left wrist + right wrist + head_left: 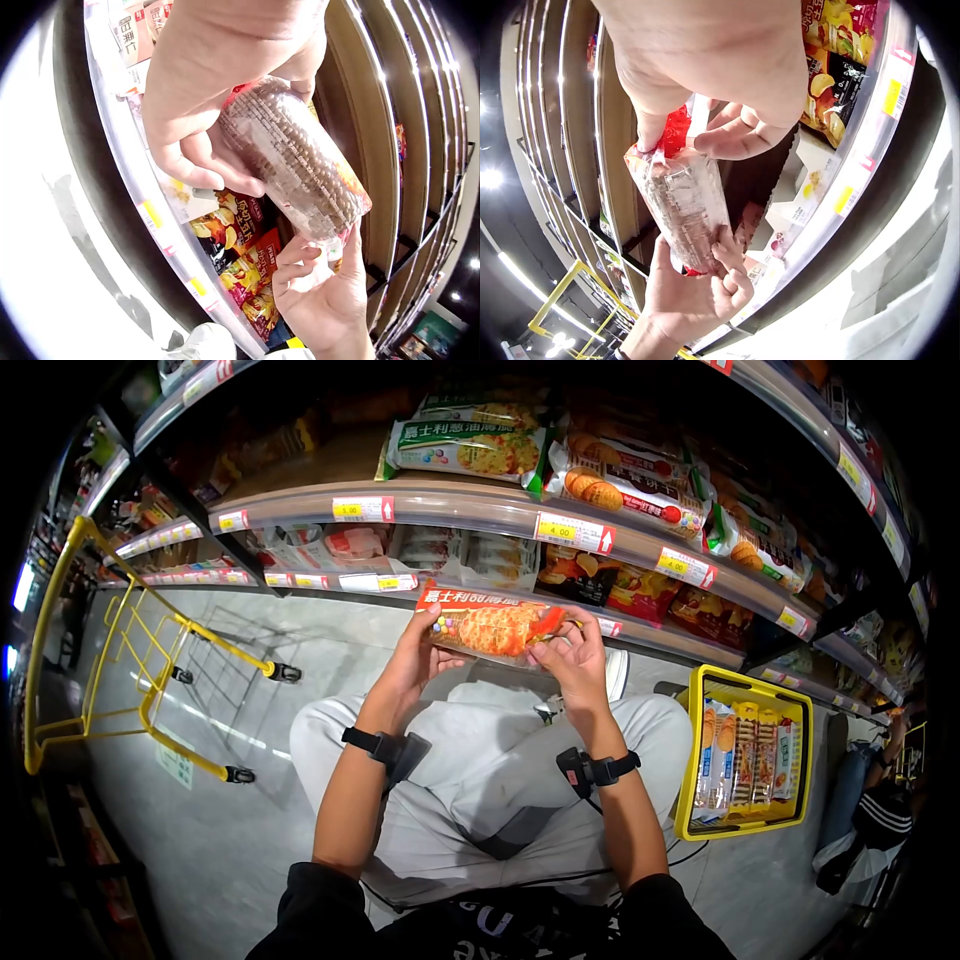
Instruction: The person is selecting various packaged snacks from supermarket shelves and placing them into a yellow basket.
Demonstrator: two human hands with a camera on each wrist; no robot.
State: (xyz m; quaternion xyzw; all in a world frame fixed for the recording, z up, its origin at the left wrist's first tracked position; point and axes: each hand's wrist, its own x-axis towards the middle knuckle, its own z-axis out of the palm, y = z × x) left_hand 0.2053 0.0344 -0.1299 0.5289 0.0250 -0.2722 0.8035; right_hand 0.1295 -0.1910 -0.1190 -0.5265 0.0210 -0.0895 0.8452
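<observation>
A red and clear packet of round crackers point(490, 626) is held level in front of the shelf. My left hand point(408, 660) grips its left end, thumb on the front face. At the other end my right hand point(577, 662) pinches the red wrapper between thumb and fingers. The left wrist view shows the packet's clear printed side point(292, 161), with the left hand point(225, 82) curled over one end and the right hand point(322, 292) at the other. In the right wrist view, the right hand point(705, 75) pinches the crumpled red end of the packet point(686, 202).
Shelves with price rails point(575, 532) hold green packets point(465, 450), cracker packs point(630, 490) and snack bags point(640, 592). A yellow basket point(686, 760) with several packs stands at the right, a yellow cart frame point(150, 725) at the left. Another person point(868, 810) is at the far right.
</observation>
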